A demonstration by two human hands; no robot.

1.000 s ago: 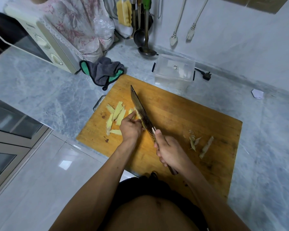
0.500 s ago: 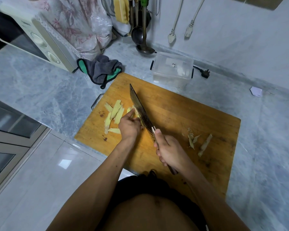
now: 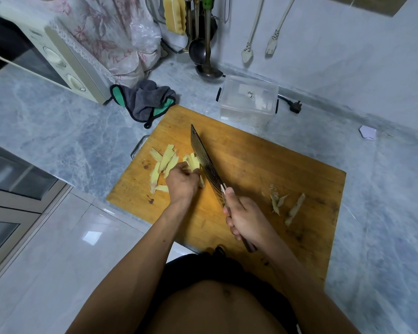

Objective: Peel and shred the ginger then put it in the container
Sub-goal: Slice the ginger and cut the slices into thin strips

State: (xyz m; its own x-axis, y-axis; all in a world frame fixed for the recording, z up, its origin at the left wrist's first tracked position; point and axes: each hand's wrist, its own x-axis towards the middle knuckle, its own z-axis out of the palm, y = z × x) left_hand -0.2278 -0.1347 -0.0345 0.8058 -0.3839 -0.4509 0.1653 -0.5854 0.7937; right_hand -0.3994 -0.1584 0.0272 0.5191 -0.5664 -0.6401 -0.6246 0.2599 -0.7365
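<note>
On the wooden cutting board my left hand holds down a small stack of pale yellow ginger slices with curled fingers. My right hand grips the handle of a cleaver, whose blade stands on edge right beside the held ginger. More cut ginger strips lie left of my left hand. Brownish ginger peels lie on the board's right part. A clear plastic container stands just beyond the board's far edge, nearly empty.
A grey and green cloth lies off the board's far left corner. A microwave stands at the back left, ladles hang on the wall, and a black plug lies right of the container. The counter drops off at the left.
The cleaver has stayed beside the ginger, with a wider bunch of slices showing against the blade now. My left hand has shifted slightly on the stack.
</note>
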